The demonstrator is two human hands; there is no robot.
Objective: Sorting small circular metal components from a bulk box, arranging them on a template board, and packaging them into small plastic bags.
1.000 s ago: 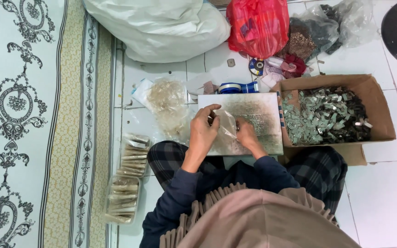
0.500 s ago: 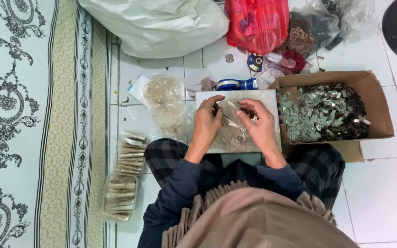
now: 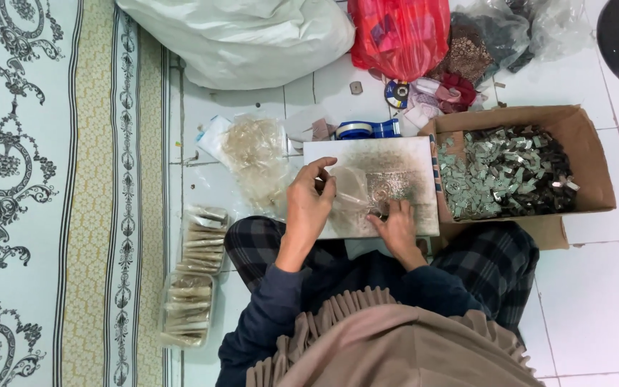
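The left hand pinches a small clear plastic bag over the grey board. The right hand presses curled fingers on the board, beside a cardboard box of metal pieces.

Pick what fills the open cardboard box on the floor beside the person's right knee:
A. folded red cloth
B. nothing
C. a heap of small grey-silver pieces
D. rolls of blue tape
C: the cardboard box holds a heap of small grey-silver pieces, just right of the board the hands work over.
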